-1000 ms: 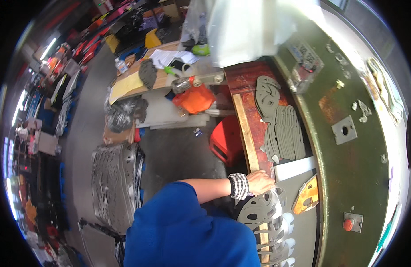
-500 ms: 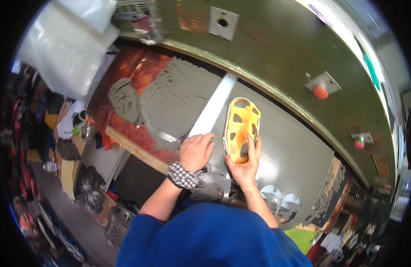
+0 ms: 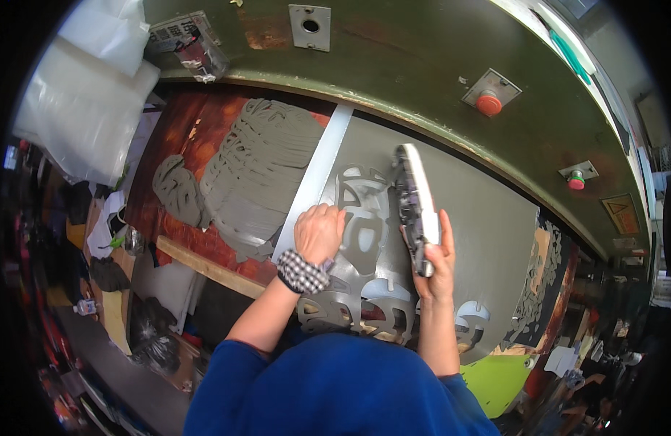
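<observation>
My left hand [image 3: 319,231] lies flat, fingers curled loosely, pressing the grey sheet [image 3: 466,218] near the press bed's front edge. My right hand [image 3: 438,256] is closed around the cutting die [image 3: 415,205], tipped on edge mid-sheet. Several shapes are already cut along the near edge; the far side remains uncut. Cut pieces [image 3: 259,174] are stacked to the left.

Crowded workshop around a green machine

Green machine housing [image 3: 393,65] with red buttons [image 3: 489,103]; white plastic sheets [image 3: 81,109] at left, cluttered floor [image 3: 118,363] below.
</observation>
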A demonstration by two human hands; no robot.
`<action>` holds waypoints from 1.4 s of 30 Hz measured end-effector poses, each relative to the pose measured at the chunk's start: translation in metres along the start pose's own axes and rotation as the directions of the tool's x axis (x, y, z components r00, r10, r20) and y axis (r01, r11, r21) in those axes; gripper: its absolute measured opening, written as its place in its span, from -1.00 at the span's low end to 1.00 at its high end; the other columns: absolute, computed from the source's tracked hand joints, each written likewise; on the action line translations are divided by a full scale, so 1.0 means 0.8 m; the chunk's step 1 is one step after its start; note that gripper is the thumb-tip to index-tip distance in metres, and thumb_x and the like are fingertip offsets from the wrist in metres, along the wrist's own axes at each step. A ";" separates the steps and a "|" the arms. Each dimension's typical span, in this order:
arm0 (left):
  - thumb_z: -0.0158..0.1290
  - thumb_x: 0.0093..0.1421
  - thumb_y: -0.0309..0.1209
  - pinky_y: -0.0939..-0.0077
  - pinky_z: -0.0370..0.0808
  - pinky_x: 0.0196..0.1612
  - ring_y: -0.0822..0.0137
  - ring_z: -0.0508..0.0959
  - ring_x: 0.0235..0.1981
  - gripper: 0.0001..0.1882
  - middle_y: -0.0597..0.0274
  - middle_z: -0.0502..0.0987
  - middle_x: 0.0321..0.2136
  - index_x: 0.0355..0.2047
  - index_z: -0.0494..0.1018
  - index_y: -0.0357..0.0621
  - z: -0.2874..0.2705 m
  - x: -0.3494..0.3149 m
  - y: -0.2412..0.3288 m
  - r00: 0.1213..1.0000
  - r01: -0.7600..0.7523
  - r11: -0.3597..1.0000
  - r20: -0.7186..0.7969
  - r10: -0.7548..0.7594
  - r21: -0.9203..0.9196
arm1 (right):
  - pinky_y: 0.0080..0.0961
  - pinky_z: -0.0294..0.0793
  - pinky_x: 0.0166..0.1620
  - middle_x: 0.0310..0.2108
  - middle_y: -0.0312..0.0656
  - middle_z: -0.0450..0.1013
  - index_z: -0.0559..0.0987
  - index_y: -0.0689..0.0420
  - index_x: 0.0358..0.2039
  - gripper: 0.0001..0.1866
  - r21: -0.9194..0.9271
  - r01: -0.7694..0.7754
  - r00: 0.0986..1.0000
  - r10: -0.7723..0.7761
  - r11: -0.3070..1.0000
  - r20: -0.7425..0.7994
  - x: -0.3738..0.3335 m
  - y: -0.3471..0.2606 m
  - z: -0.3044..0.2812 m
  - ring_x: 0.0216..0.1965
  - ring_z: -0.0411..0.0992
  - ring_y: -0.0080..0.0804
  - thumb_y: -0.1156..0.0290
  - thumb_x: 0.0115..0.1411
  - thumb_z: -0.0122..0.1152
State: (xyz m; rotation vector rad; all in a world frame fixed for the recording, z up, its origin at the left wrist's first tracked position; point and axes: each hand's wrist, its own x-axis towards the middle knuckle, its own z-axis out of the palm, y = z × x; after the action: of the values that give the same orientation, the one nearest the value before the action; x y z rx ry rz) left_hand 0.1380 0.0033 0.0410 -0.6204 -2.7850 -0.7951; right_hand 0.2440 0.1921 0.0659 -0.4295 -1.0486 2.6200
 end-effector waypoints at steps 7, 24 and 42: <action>0.07 0.19 -0.42 0.12 0.40 -0.38 -0.07 0.47 -0.44 -0.80 -0.05 0.46 -0.55 -0.49 0.37 -0.28 -0.003 0.002 -0.014 0.999 0.019 0.989 0.029 -0.015 -0.149 | -0.53 0.47 -0.09 0.14 0.13 0.30 -0.04 0.16 0.35 0.03 -0.412 0.259 0.933 -0.336 0.873 -0.125 -0.044 -0.053 -0.034 0.02 0.40 -0.31 0.66 -0.05 0.37; 0.05 0.19 -0.52 0.44 0.48 -0.35 0.30 0.53 -0.48 -0.68 0.18 0.51 -0.51 -0.02 0.41 -0.19 -0.024 0.034 -0.063 0.955 0.258 0.908 -0.058 -0.292 -0.329 | -0.07 0.10 0.29 0.32 0.21 -0.09 -0.09 0.23 0.36 0.13 -0.955 0.179 0.952 -0.287 0.237 0.107 0.097 -0.063 -0.048 0.30 0.04 0.10 0.33 -0.10 0.45; -0.06 0.32 -0.32 0.10 0.28 -0.54 -0.13 0.38 -0.62 -0.69 -0.09 0.36 -0.68 -0.55 0.34 -0.20 0.056 0.139 -0.069 0.992 0.093 0.995 -0.089 -0.088 0.048 | -0.13 -0.24 0.38 0.35 0.27 -0.20 -0.22 0.43 0.32 0.02 -0.965 -0.182 0.444 -0.891 -0.190 0.092 0.176 -0.247 -0.190 0.39 -0.23 0.10 0.11 0.19 0.21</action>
State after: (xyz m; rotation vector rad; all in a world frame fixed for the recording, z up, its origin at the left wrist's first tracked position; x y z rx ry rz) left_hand 0.0117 0.0226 0.0091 -0.4429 -2.7613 -0.7453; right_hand 0.2020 0.4753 0.0764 -0.9959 -1.9983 0.2442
